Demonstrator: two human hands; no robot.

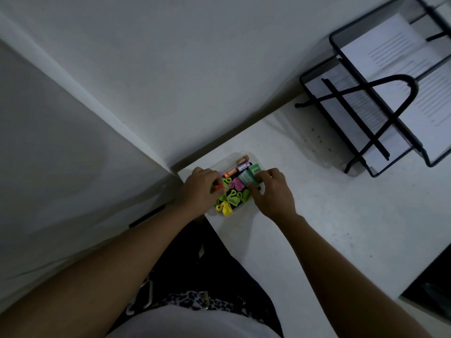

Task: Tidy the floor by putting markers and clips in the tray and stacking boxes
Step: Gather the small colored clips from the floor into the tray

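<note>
An office corner is suggested: a white desk (329, 215) is set against plain walls, and printed papers (380, 50) are kept in a black mesh letter rack (317, 93).
</note>
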